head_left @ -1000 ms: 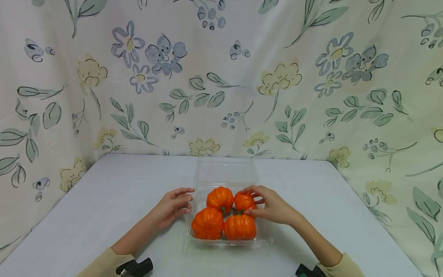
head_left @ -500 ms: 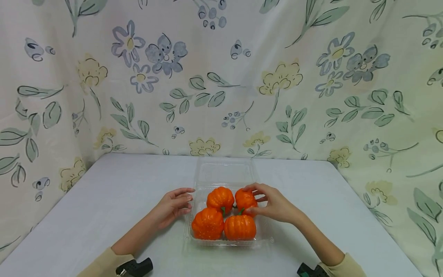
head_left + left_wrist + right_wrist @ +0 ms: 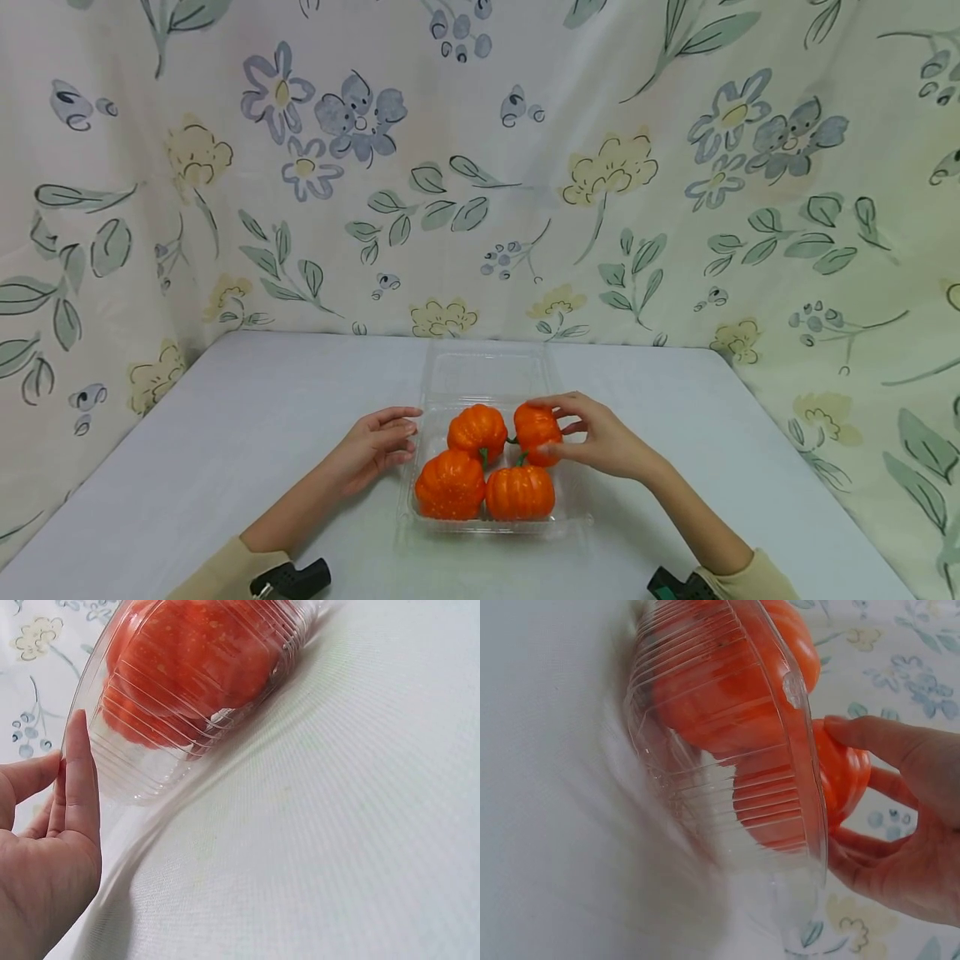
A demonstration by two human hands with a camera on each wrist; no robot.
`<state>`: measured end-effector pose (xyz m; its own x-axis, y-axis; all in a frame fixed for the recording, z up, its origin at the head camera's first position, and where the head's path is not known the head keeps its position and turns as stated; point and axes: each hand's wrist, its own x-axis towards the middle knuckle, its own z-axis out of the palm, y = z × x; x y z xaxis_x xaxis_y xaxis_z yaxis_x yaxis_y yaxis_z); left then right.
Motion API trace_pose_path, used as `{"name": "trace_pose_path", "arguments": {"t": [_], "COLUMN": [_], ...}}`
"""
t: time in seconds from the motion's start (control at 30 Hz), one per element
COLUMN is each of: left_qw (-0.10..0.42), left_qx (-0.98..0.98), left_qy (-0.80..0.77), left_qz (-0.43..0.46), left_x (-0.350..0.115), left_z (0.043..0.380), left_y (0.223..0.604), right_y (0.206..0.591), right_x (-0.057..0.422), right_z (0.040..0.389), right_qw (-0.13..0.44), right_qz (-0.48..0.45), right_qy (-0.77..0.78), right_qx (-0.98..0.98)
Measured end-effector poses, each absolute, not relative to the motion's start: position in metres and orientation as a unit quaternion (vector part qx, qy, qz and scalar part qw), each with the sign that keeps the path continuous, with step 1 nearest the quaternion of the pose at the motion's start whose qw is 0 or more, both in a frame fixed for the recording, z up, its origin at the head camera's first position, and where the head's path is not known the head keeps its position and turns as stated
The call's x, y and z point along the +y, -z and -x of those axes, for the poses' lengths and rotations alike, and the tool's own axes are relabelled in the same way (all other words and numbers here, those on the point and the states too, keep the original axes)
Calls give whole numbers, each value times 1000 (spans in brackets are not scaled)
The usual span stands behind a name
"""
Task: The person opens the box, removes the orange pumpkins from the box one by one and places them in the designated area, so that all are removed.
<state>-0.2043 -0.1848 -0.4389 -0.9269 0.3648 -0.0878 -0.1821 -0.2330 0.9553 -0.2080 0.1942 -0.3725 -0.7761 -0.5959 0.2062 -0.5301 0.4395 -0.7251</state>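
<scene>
Four-sided and clear, a plastic clamshell box [image 3: 438, 523] sits on the table with its lid [image 3: 487, 371] laid back. Several orange toy-like pumpkins are in it, among them a back-left pumpkin [image 3: 477, 432], a speckled front-left pumpkin [image 3: 450, 485] and a front-right pumpkin [image 3: 521, 493]. My right hand [image 3: 603, 437] grips the back-right pumpkin [image 3: 536, 429] between thumb and fingers; in the right wrist view this pumpkin [image 3: 840, 772] rises partly above the rim. My left hand [image 3: 371, 450] has its fingers extended at the box's left rim, touching it in the left wrist view [image 3: 79, 780].
A white cloth covers the table [image 3: 300, 392]. Behind and at both sides hangs a floral curtain [image 3: 480, 167]. Black wrist cameras sit at the left sleeve [image 3: 292, 577] and the right sleeve [image 3: 682, 583].
My right hand has moved slightly right and away from me, carrying the back-right pumpkin with it, so more of that pumpkin shows. My left hand stays where it was.
</scene>
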Motion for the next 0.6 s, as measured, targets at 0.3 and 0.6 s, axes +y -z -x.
{"name": "trace_pose_path", "arguments": {"t": [0.3, 0.6], "left_qw": [176, 175], "left_qx": [595, 598], "left_qy": [-781, -779], "left_qz": [-74, -67], "left_x": [-184, -184], "left_z": [205, 205], "left_y": [438, 438], "right_y": [369, 368], "right_x": [198, 202], "right_z": [209, 212], "right_qw": [39, 37], "right_qz": [318, 321], "right_qy": [430, 442], "right_qx": [844, 837]}}
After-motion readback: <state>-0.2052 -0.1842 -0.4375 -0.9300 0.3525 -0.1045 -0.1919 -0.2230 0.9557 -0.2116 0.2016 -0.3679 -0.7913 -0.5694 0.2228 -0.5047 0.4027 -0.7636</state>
